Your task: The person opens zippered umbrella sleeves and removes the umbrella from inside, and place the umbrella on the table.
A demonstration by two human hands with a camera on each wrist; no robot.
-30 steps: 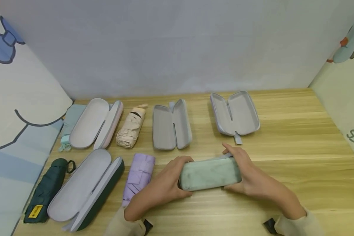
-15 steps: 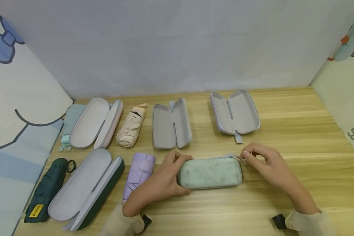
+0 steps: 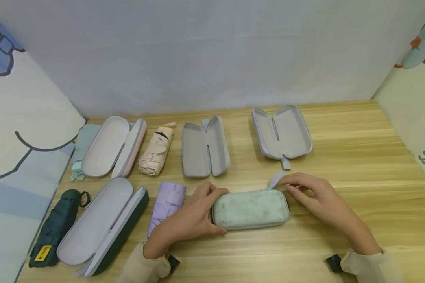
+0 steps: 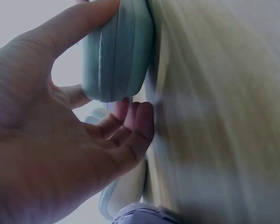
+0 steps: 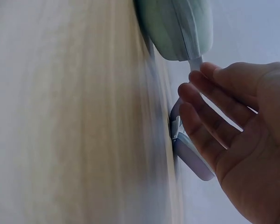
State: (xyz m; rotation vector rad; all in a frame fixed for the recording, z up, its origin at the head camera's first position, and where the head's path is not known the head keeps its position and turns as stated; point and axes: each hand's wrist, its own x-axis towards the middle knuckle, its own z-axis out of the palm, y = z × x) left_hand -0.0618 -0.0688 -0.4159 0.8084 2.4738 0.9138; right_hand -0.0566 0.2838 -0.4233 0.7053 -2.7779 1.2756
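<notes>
A pale green zip case (image 3: 250, 210) lies closed on the wooden table (image 3: 340, 251), with dark smudges on its lid. My left hand (image 3: 193, 214) grips its left end, thumb at the near edge and fingers at the far edge. A grey-blue fabric tab (image 3: 276, 180) stands up from the case's far right corner. My right hand (image 3: 315, 196) holds this tab with the fingertips, the index tip right at its edge. In the right wrist view, the thumb and index finger meet at the tab's end, below the case's corner (image 5: 182, 37), while the other fingers are loosely bent.
Beyond the case stand two opened zip cases, one grey-lined (image 3: 205, 149) and one lilac-edged (image 3: 283, 131). At left are a pink case (image 3: 127, 153), a dark green case (image 3: 120, 224), and folded umbrellas: purple (image 3: 168, 200), beige (image 3: 156, 151), dark green (image 3: 54, 232) and pale teal (image 3: 85, 143).
My right hand has left the case's right end and moved to its far right corner, raising the fabric tab. The case now lies flatter on the table; my left hand stays at its left end.
</notes>
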